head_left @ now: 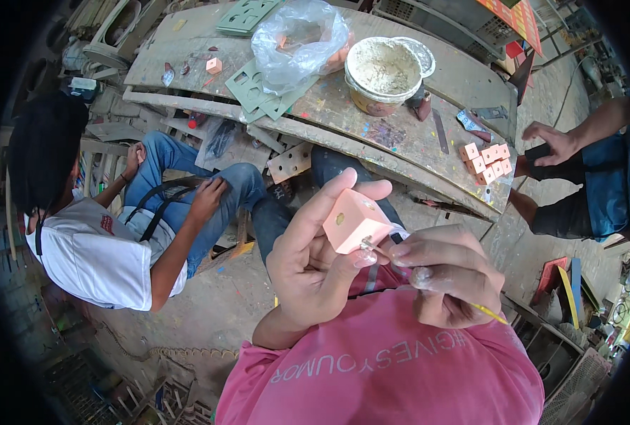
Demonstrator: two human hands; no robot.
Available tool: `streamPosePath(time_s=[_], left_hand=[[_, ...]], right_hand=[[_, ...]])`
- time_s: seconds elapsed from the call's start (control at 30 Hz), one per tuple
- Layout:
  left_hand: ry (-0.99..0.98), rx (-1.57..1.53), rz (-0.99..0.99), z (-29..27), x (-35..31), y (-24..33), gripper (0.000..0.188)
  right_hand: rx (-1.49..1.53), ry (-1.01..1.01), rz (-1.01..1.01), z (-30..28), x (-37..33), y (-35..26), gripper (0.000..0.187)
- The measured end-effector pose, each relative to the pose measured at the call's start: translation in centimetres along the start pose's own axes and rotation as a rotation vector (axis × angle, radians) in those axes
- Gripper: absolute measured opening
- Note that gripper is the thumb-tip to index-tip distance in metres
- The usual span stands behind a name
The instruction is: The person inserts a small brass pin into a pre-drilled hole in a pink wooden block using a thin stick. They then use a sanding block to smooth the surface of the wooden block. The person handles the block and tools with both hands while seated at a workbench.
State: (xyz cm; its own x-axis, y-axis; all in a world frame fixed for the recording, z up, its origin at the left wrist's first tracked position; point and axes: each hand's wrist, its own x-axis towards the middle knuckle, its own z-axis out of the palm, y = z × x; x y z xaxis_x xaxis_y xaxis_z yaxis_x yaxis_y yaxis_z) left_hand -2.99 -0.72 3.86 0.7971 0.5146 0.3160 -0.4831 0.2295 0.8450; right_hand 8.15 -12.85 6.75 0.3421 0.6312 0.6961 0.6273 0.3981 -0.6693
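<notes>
A peach-coloured cube [350, 223] rests in the raised fingers of my left hand [308, 265], its thumb along the lower edge. Dark olive spots show on its visible faces. My right hand [460, 273] pinches a slim paintbrush [490, 313] with a yellow handle end. The brush's tip meets the cube's lower right corner, where there is a small dark mark. Whitish residue coats the right fingertips. Both hands are in front of my pink shirt, close to the table's near edge.
On the worn wooden table [209, 92] stand a tub of pale paste [382, 71], a clear plastic bag [297, 42], green stencil sheets [279, 99] and several stacked peach cubes [486, 163]. A seated person [110, 248] is at left; another person's hand [559, 145] is at right.
</notes>
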Motion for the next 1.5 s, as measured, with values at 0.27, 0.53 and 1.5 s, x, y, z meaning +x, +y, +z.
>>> streamPosePath(time_s=[0.27,0.53,1.5], left_hand=[[0.002,0.015,-0.043,0.1,0.0,0.3,0.055],[0.017,0.034,-0.114,0.0,-0.3,0.8,0.057],[0.059,-0.216,-0.361,-0.2,0.3,1.9,0.036]], right_hand=[[0.011,0.025,0.006,-0.1,0.0,-0.1,0.013],[-0.015,-0.007,-0.009,0.0,-0.2,-0.2,0.010],[0.153,-0.173,0.235,-0.5,0.8,3.0,0.049]])
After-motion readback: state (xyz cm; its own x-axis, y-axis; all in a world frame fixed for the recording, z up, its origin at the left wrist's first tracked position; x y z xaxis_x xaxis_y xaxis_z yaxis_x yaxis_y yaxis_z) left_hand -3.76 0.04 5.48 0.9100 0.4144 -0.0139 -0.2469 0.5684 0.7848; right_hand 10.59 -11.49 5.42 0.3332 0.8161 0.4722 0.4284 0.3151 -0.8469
